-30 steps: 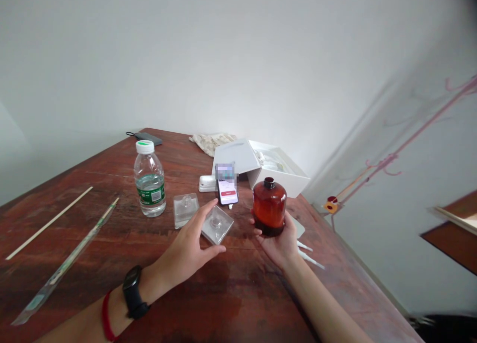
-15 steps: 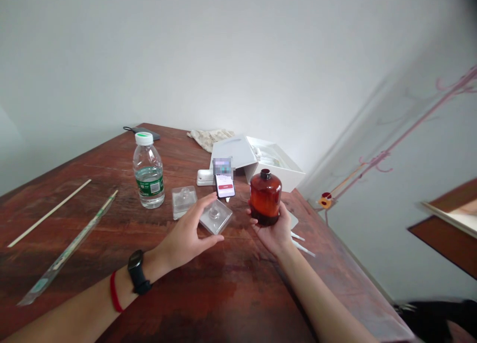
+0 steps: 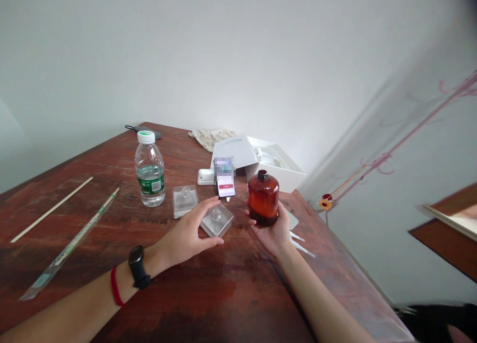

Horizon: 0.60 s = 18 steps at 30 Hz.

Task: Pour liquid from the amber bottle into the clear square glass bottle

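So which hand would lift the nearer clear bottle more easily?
Probably the left hand: it grips the nearer clear bottle, while the right hand is full, holding the amber bottle.

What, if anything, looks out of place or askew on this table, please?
Nothing looks spilled or broken. The clear bottle under the left hand sits tilted, unlike its upright twin, and the amber bottle in the right hand has no cap.
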Motion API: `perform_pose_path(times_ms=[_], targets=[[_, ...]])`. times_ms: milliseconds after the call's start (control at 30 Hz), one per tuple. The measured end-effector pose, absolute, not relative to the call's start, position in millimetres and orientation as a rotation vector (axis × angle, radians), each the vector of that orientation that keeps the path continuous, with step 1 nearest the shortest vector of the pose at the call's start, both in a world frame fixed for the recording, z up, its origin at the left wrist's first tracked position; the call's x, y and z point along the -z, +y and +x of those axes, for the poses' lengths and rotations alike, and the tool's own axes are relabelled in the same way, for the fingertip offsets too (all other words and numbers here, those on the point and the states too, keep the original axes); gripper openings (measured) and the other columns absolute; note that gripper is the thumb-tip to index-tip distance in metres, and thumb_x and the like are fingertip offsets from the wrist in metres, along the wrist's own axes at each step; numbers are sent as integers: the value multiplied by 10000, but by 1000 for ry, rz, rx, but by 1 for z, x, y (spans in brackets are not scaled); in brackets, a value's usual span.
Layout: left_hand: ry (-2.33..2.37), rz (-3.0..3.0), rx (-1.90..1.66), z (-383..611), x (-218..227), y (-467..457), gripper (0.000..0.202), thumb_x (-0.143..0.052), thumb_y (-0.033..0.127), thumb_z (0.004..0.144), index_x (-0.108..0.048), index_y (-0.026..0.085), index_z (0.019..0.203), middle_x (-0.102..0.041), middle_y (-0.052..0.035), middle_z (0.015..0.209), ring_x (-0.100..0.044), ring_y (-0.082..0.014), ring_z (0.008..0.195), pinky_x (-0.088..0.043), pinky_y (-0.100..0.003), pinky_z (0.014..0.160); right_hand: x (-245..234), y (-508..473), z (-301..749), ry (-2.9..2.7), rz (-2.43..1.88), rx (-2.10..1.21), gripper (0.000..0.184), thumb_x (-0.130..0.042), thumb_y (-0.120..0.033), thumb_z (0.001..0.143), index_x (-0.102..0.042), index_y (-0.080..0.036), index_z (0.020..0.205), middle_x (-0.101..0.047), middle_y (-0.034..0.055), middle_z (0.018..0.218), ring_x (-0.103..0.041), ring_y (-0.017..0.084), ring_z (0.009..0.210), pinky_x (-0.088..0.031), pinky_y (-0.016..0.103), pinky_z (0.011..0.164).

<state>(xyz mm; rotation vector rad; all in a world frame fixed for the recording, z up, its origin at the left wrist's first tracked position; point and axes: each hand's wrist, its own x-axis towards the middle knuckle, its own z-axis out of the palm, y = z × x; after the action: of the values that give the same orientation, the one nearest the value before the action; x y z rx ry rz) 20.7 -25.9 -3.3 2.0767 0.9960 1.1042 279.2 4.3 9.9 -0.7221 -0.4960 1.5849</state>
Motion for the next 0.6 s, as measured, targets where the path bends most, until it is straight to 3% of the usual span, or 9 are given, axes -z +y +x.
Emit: perform_pose_path(times_ms=[600], targets=[[1021,2163,-1094,22,3,-26,729,-804,332,891,-452,320,1529,-489,-102,1642,-482,-324,1515,-365,-556,1286,-7,5,280,-495,-719,-1601,311,-625,-405,884,-728,-173,1063,-799,128,901,-730,255,697,-502,265,446]])
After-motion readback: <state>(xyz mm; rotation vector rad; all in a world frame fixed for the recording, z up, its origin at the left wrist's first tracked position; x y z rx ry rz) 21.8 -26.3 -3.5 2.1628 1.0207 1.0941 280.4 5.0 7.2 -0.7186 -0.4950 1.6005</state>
